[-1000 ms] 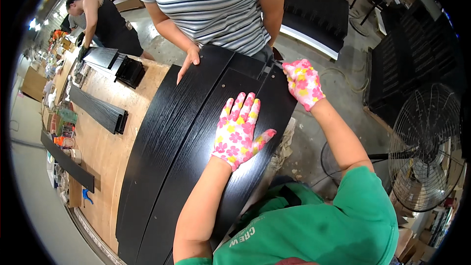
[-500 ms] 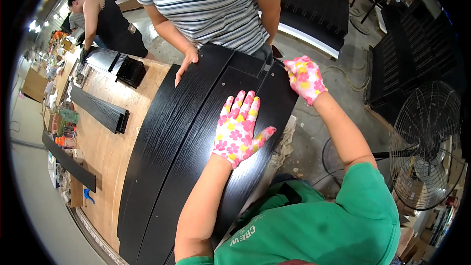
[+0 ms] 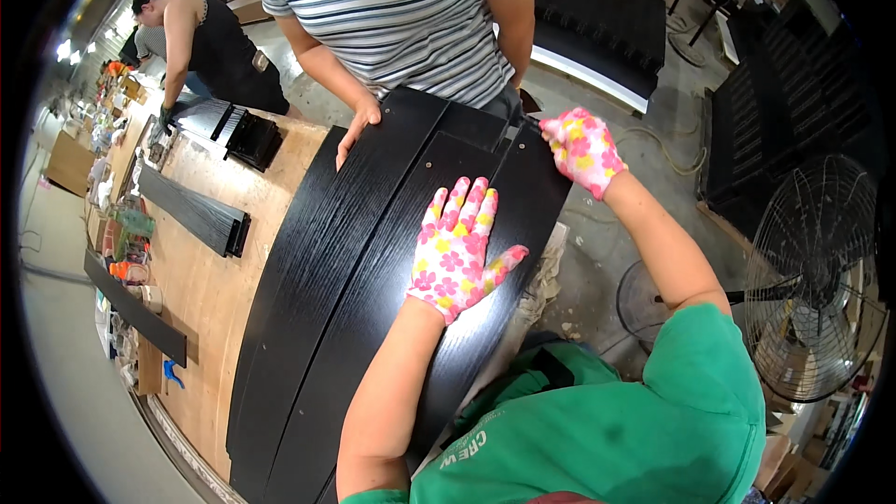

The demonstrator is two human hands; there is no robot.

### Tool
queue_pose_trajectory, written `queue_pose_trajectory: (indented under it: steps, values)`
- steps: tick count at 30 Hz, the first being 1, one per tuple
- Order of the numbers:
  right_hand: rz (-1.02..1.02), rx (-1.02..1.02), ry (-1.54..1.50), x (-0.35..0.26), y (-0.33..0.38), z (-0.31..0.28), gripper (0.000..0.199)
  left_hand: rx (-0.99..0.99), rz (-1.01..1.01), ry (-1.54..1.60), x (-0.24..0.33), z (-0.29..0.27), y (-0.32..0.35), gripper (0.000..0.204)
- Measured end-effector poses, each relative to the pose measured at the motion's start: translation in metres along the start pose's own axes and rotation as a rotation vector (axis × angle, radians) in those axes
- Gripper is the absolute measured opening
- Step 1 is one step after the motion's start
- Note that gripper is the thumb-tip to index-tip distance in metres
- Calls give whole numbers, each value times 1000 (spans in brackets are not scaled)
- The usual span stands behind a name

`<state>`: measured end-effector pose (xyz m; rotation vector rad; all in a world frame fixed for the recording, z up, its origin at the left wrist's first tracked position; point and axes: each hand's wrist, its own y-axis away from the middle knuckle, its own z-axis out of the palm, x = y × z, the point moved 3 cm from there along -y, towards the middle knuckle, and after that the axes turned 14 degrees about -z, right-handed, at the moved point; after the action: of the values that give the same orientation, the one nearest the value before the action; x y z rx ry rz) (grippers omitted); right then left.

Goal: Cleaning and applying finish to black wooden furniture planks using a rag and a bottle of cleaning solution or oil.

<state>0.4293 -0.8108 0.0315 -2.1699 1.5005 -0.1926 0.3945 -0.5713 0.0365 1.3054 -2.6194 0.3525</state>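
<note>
A large black wood-grain panel (image 3: 308, 289), made of long boards with seams between them, lies on the workbench in front of me. My left hand (image 3: 457, 247), in a pink-and-yellow flowered glove, rests flat on its top with the fingers stretched out. At the far right corner, my right hand (image 3: 583, 151), gloved alike, has its fingers curled at the panel's edge; the fingertips are partly hidden. A co-worker in a striped shirt (image 3: 401, 19) stands at the far end. That person's hand (image 3: 357, 135) holds the panel's far left edge.
On the wooden workbench (image 3: 210, 303) lie black slats (image 3: 191, 210), a stack of black parts (image 3: 252, 138) and a narrow black board (image 3: 135, 308). Another person (image 3: 219, 51) bends over the far left. A caged fan (image 3: 812, 280) stands at right, near stacked black panels (image 3: 597, 23).
Both my hands keep their places on the panel. The whole view has shifted slightly. The co-worker's hand stays on the far left edge.
</note>
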Motion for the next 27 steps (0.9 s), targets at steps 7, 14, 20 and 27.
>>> queue_pose_trajectory:
  steps: [7, 14, 20, 27]
  values:
    - [-117, 93, -135, -19, 7, 1, 8, 28, 21, 15, 0, -1, 0, 77]
    - [-36, 32, -73, -36, 8, 0, 5, 77, 39, 29, 0, 0, 0, 75]
    - [2, -206, 99, -47, 4, 0, 9, 106, 45, 36, 1, -1, 1, 72]
    - [-32, -198, 97, -50, 11, 3, 15, 206, 33, 114, 1, -3, 4, 54]
